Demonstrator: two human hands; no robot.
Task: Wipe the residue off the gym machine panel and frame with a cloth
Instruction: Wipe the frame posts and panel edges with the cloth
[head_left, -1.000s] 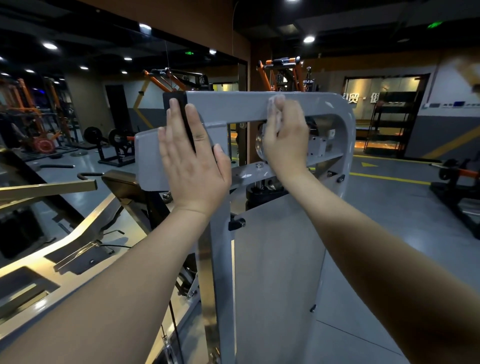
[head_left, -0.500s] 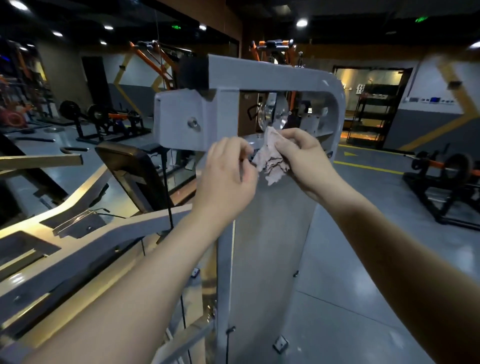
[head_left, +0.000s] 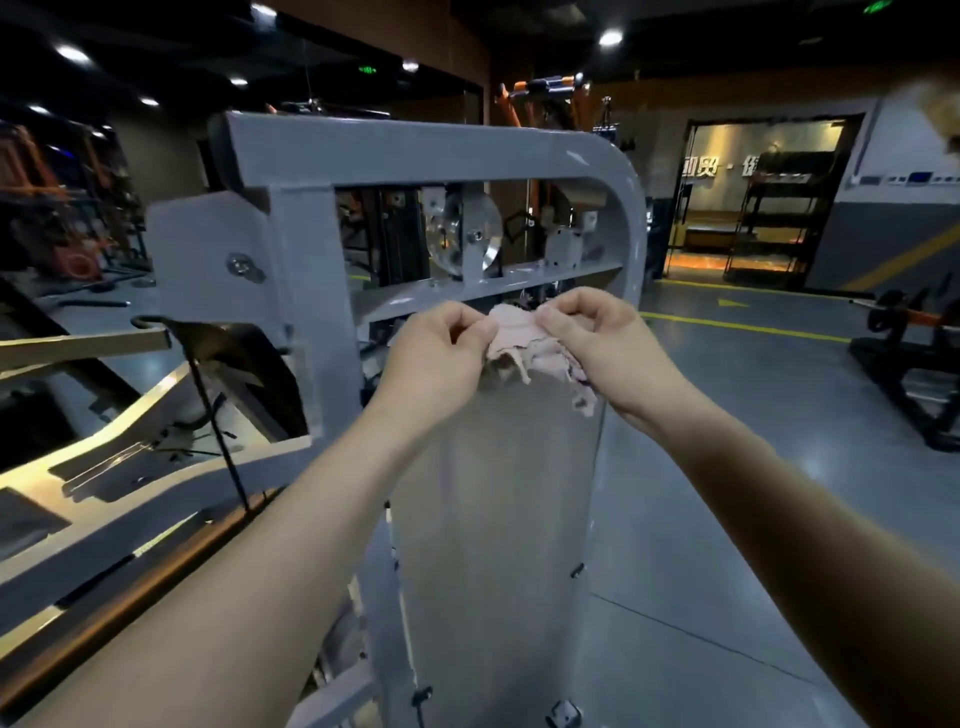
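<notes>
The cloth (head_left: 522, 343) is held up in front of the machine, just below the lower crossbar of the frame (head_left: 415, 148) and over the top edge of the panel (head_left: 493, 519). Whether it touches the panel cannot be told. Its left edge is pinched between the curled fingers and thumb of the left hand (head_left: 441, 358). Its right side is gripped by the bent fingers of the right hand (head_left: 597, 343), and a ragged tail hangs loose below that hand.

The cloth is judged to be thin, limp and very light. It is crumpled and frayed, so no shape is likely to be kept unless it is gathered. It is best taken by its edges to be spread or refolded, then bunched into a pad and pressed flat under the fingers, so that no loose end trails.

The frame looks like stiff painted metal and can probably be leaned on firmly. The panel appears to be a thinner sheet, so lighter pressure may be wanted there. Frayed threads could be caught on the bolt (head_left: 241, 265) or near the pulley (head_left: 462, 231).
</notes>
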